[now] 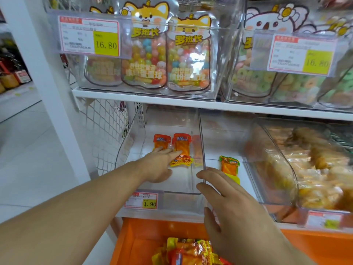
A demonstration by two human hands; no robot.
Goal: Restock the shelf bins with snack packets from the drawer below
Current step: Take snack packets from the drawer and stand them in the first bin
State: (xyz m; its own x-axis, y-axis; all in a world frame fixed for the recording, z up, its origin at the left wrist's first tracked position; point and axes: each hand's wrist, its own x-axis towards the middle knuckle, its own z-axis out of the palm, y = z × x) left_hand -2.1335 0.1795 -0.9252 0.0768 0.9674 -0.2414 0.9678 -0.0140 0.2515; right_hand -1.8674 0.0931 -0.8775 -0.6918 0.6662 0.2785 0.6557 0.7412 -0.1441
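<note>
My left hand reaches inside the clear left bin, fingers straight and touching the orange snack packets and a yellow packet that lie on its floor. My right hand hovers at the front of the divider between the bins, fingers relaxed and holding nothing. In the middle bin lies one green-topped orange packet. Below, the orange drawer stands pulled out with a heap of snack packets.
A full clear bin of pale yellow packets stands to the right. Above, the upper shelf carries bins of candy bags with price tags. A white wire mesh panel and white post bound the left side.
</note>
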